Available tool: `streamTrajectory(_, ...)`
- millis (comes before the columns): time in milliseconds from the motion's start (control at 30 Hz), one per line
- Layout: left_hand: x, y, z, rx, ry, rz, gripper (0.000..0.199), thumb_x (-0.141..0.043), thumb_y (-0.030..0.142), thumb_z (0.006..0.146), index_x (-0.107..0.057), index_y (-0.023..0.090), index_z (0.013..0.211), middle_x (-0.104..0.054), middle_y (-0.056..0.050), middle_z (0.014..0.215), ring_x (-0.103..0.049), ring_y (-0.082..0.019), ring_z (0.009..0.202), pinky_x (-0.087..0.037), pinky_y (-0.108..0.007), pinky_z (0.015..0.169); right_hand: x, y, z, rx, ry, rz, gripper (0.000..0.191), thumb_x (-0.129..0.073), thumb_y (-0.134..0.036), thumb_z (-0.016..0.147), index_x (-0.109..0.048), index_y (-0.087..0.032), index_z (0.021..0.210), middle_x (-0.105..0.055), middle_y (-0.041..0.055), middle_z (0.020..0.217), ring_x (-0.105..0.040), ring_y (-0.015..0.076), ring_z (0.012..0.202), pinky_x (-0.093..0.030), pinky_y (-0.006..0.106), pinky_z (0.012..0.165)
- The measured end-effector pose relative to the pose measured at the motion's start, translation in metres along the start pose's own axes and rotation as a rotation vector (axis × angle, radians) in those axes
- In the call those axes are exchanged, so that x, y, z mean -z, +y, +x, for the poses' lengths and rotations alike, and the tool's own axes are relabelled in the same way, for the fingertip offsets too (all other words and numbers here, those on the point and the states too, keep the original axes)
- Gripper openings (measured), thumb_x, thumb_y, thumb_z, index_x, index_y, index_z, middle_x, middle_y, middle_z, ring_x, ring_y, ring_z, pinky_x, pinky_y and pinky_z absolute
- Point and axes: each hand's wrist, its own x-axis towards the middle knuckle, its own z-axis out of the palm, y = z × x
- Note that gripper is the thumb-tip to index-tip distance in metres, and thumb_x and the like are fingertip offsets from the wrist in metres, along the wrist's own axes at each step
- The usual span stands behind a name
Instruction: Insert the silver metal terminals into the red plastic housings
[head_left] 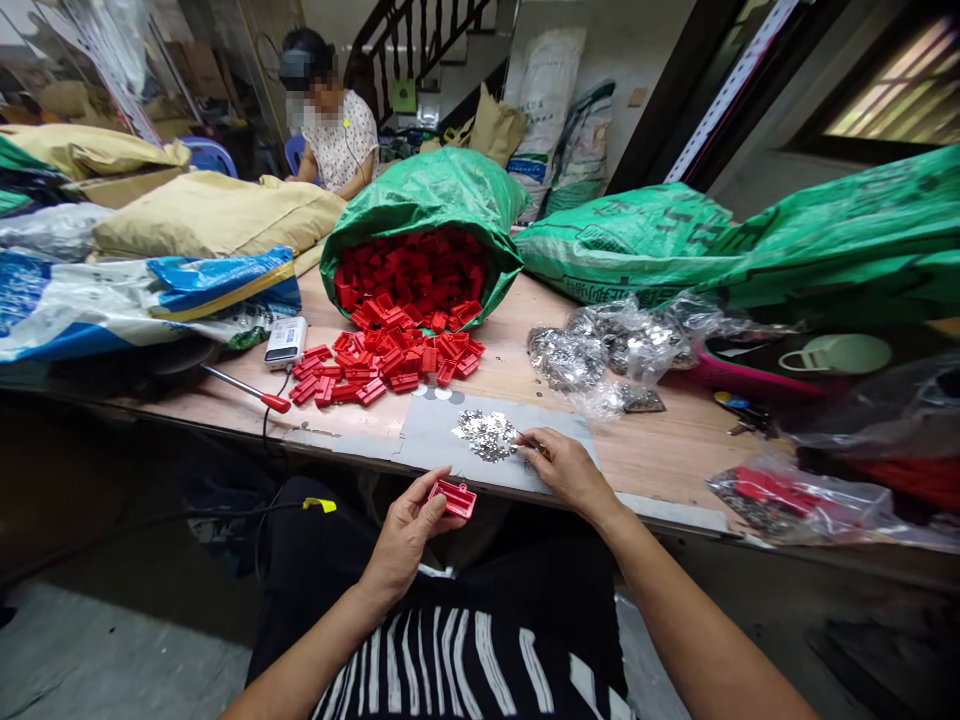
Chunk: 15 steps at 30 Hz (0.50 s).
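Observation:
My left hand (411, 522) is closed around a small red plastic part (454, 498), a hollow tray-like piece with a little loop on its edge, held just off the table's front edge. At the right side of a pile of small shiny metal pieces (486, 434), my right hand (562, 465) pinches a slim tool (534, 446) whose tip meets the pile. Its kind is hard to make out. The metal pieces lie on a grey mat (427, 440). Behind them is a heap of similar red parts (390, 360), spilling from a green woven sack (435, 190).
Bags of metal pieces (570, 360) lie right of the heap. A red-tipped lever (251, 390) and a white device with a cable (286, 340) are on the left. A pink basin (720, 375) stands at right. Another person (337, 130) sits across the table.

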Motion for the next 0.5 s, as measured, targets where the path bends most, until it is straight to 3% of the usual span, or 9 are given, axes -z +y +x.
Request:
streamTrajectory(133, -0.004, 0.003, -0.001, 0.044, -0.011, -0.075, 0.047, -0.067, 0.037, 0.080, -0.060, 0.020, 0.124, -0.065, -0.006, 0.092, -0.062, -0.018, 0.086, -0.056, -0.041, 0.081, -0.001, 0.010, 0.008, 0.077, -0.070, -0.100, 0.017, -0.050, -0.024, 0.088, -0.066, -0.021, 0.096, -0.066, 0.0051, 0.094, -0.060, 0.0187, 0.085, -0.044, 0.032, 0.078)
streamTrajectory(300, -0.005, 0.003, -0.001, 0.077, -0.012, -0.102, 0.048, -0.069, 0.036, 0.079, -0.061, 0.019, 0.122, -0.065, -0.006, 0.089, -0.062, -0.017, 0.081, -0.057, -0.039, 0.077, -0.004, 0.007, 0.012, 0.108, -0.099, -0.130, 0.015, -0.051, -0.023, 0.087, -0.065, -0.021, 0.091, -0.064, 0.0042, 0.091, -0.059, 0.0173, 0.082, -0.044, 0.029, 0.074)
streamTrajectory(500, -0.005, 0.004, 0.000, 0.062, -0.014, -0.131, 0.041, -0.069, 0.033, 0.079, -0.061, 0.020, 0.118, -0.062, -0.005, 0.095, -0.062, -0.017, 0.082, -0.058, -0.040, 0.076, -0.001, 0.007, 0.017, 0.083, -0.093, 0.026, 0.010, -0.053, -0.026, 0.085, -0.060, -0.020, 0.082, -0.064, 0.0026, 0.084, -0.056, 0.0157, 0.073, -0.041, 0.027, 0.067)
